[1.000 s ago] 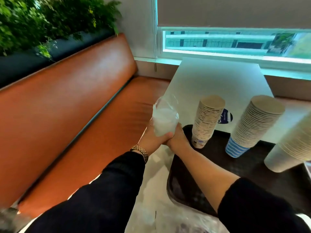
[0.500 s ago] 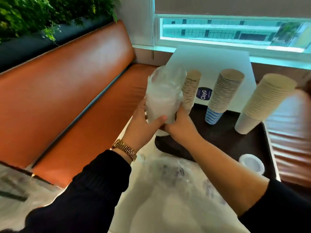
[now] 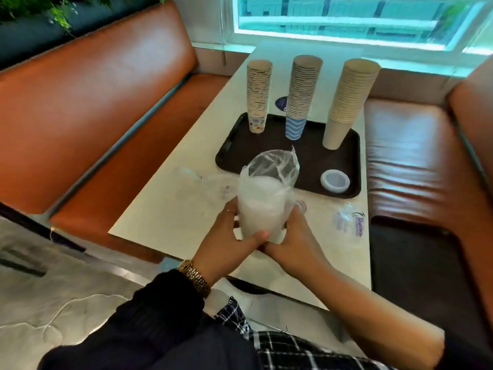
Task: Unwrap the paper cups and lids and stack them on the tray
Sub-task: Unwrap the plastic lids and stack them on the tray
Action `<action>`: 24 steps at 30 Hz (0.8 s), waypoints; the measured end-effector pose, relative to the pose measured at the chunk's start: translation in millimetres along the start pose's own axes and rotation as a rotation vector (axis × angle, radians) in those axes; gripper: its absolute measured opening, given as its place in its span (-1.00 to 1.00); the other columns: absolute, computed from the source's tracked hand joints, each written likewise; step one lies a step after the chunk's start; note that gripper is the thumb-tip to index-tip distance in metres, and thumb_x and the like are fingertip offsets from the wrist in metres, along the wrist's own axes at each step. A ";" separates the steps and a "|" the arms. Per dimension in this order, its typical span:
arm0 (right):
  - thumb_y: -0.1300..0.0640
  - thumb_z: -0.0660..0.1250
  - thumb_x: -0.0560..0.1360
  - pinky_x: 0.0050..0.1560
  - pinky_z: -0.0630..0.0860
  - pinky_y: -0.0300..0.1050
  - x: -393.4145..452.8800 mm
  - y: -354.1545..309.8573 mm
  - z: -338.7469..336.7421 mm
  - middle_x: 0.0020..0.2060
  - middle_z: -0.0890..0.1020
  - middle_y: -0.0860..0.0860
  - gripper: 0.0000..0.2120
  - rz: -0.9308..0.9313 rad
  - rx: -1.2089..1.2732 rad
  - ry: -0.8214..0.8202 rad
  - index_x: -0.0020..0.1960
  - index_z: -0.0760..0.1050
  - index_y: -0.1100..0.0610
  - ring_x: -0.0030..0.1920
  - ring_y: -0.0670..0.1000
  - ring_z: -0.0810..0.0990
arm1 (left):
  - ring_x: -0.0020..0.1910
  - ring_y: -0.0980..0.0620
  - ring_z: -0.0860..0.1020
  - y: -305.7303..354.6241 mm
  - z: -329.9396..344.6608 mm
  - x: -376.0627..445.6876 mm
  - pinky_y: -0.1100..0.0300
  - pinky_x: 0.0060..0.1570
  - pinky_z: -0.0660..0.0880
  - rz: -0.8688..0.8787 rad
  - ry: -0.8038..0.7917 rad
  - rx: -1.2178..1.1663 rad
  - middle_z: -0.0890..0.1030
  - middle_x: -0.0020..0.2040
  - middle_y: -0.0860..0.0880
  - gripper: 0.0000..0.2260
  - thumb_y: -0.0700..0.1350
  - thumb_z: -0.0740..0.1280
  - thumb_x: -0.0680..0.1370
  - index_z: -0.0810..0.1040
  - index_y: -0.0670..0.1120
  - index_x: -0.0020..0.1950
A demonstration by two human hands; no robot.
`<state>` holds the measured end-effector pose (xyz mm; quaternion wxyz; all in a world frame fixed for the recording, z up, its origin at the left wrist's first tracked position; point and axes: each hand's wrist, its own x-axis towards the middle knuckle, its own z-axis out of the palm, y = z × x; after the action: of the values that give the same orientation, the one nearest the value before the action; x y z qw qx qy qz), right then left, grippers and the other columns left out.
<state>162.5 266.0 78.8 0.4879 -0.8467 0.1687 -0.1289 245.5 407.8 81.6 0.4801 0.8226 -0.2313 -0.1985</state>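
Observation:
A stack of white lids in a clear plastic wrapper [image 3: 262, 202] stands upright above the near table, its open top gaping. My left hand [image 3: 226, 244] grips its lower left side and my right hand [image 3: 296, 240] holds its lower right. Beyond it lies a dark tray [image 3: 314, 161]. Three upside-down cup stacks stand on the tray's far side: a patterned one [image 3: 258, 96], a blue-striped one [image 3: 301, 96] and a plain beige one [image 3: 346, 102]. A single white lid [image 3: 334, 181] lies at the tray's near right corner.
Empty clear wrappers [image 3: 202, 182] lie on the white table [image 3: 160, 217] left of the lids, and another printed wrapper [image 3: 349, 222] lies near the right edge. Orange benches [image 3: 80, 116] flank the table on both sides. A window is behind.
The view has pulled back and tilted down. Both hands have brought the wrapped lids back from beside the cup stacks toward the table's near edge, still gripping it.

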 end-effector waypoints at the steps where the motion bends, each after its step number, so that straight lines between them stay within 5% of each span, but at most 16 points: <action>1: -0.02 0.59 0.24 0.05 0.58 -0.13 -9.1 1.8 0.4 0.08 0.50 -0.29 -0.32 0.006 0.005 0.008 0.12 0.26 -0.45 0.12 -0.20 0.54 | 0.15 0.31 0.45 -4.9 5.7 -5.3 0.31 0.01 0.52 -0.002 -0.021 0.000 0.42 0.32 0.17 -0.31 0.12 0.50 0.41 0.19 0.21 0.42; 4: -0.01 0.56 0.30 0.19 0.54 0.11 -27.7 11.1 3.5 0.16 0.51 -0.12 -0.33 0.032 -0.011 0.011 0.12 0.25 -0.53 0.27 0.04 0.51 | 0.22 0.22 0.46 -18.8 17.5 -12.5 0.22 0.00 0.60 -0.001 -0.083 -0.009 0.43 0.33 0.14 -0.29 0.15 0.50 0.38 0.22 0.16 0.43; 9: -0.23 0.54 0.27 0.22 0.51 0.12 -39.0 31.7 10.6 0.28 0.46 -0.03 -0.21 0.139 -0.063 0.044 0.38 0.24 -0.16 0.25 0.01 0.47 | 0.26 0.20 0.46 -35.5 27.2 -9.0 0.34 0.02 0.55 0.001 -0.118 -0.067 0.43 0.32 0.16 -0.31 0.11 0.52 0.35 0.23 0.25 0.37; 14: 0.13 0.55 0.35 0.22 0.44 -0.17 -44.8 38.0 -14.8 0.35 0.30 -0.10 -0.09 0.189 -0.045 -0.008 0.51 0.08 -0.15 0.30 -0.04 0.40 | 0.43 0.20 0.28 -31.5 12.1 -16.4 0.13 0.37 0.34 0.036 -0.130 -0.065 0.23 0.50 0.18 -0.09 0.35 0.41 0.24 0.07 0.27 0.50; 18: 0.07 0.39 0.47 0.14 0.44 -0.33 -47.2 7.0 -51.9 0.31 0.42 -0.13 -0.42 0.101 0.170 0.168 0.36 0.26 -0.33 0.19 -0.22 0.48 | 0.35 0.36 0.28 23.3 -21.9 -19.4 0.34 0.27 0.32 0.295 0.078 -0.009 0.28 0.37 0.27 -0.53 0.35 0.16 0.44 0.23 0.37 0.35; 21: -0.07 0.27 0.60 -0.01 0.30 -0.61 -41.3 -37.3 -66.1 0.22 0.46 -0.13 -0.83 0.024 0.046 0.313 0.16 0.51 -0.27 0.10 -0.35 0.44 | 0.38 0.21 0.26 68.7 -30.3 -10.6 0.30 0.24 0.25 0.394 0.098 0.235 0.33 0.38 0.21 -0.71 0.29 0.13 0.54 0.51 0.31 0.17; 24: -0.15 0.21 0.60 -0.01 0.28 -0.52 -24.7 -58.3 -64.0 0.10 0.43 -0.12 -0.71 0.085 -0.151 0.243 0.04 0.64 -0.03 0.07 -0.28 0.43 | 0.43 0.04 0.22 88.7 -21.2 4.1 0.07 0.29 0.26 0.280 0.040 0.624 0.29 0.48 0.12 -0.67 0.26 0.21 0.56 0.62 0.15 0.16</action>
<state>124.8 253.3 159.6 0.4038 -0.8512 0.2713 -0.1969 243.6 381.9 169.2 0.2321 0.8939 -0.3820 -0.0342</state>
